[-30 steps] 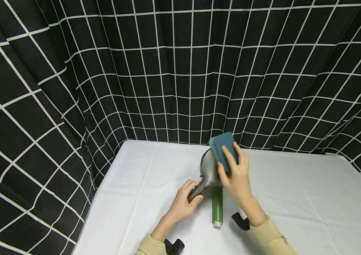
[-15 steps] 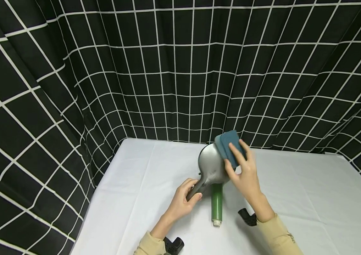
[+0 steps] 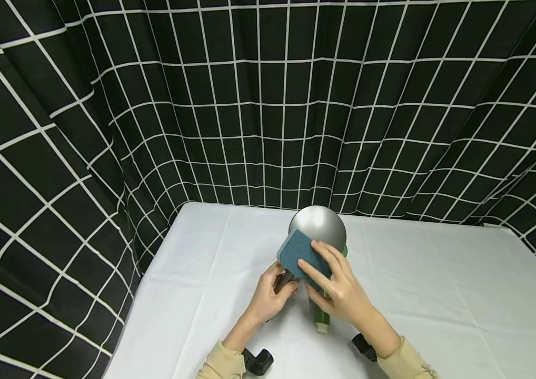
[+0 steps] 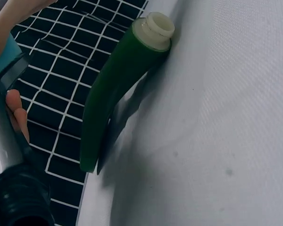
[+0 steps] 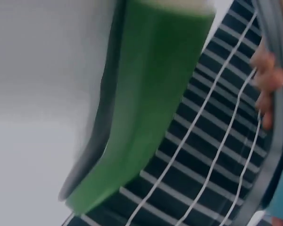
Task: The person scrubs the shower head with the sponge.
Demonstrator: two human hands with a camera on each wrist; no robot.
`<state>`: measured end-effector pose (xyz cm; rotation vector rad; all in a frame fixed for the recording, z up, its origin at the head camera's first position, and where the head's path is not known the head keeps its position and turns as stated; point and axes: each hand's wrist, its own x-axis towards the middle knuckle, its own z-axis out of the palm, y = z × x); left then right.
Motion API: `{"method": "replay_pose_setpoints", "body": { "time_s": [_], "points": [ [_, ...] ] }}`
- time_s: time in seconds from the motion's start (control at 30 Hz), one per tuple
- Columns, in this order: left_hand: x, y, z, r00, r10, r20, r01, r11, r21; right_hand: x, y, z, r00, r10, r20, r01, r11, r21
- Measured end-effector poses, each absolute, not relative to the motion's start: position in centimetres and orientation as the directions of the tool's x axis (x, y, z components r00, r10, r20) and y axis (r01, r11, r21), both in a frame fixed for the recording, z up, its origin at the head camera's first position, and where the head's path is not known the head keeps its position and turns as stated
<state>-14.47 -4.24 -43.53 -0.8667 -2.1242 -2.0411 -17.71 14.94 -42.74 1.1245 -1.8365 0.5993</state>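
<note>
place: screened-off tabletop setup | black white-gridded curtain (image 3: pixel 273 123) on three sides | white-clothed table (image 3: pixel 443 295)

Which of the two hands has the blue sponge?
The right hand holds the blue sponge; the left hand instead grips the grey shower head by its handle.

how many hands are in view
2: the left hand grips the grey shower head by its handle; the right hand holds the blue sponge. No others show.

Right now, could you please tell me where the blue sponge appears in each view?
Head: the blue sponge, below centre, under the right hand.
Left wrist: sponge at upper left edge, cut off.
Right wrist: sponge at lower right edge, cut off.
Shared landmark: the green handle.
</note>
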Motion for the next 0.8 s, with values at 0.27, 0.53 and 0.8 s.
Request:
{"method": "replay_pose_setpoints", "body": {
  "time_s": [0.27,0.53,0.8],
  "points": [
    [-14.2,-4.3,-43.1,-0.865,0.338,0.372,0.377,-0.053,0.925,-20.1,17.5,-41.5,-0.491,-0.029,0.871,-0.687,0.628,-0.367],
    [-14.4,-4.3,-43.3,-0.840,0.307,0.448,0.434,-0.118,0.893,-17.4,14.3,-42.4,-0.289,-0.264,0.920,-0.806,0.587,-0.085],
    [-15.4,-4.3,-45.4,-0.827,0.307,0.472,0.417,-0.230,0.879,-17.9,15.5,-42.5,-0.243,-0.306,0.920,-0.835,0.549,-0.038]
  ]
}}
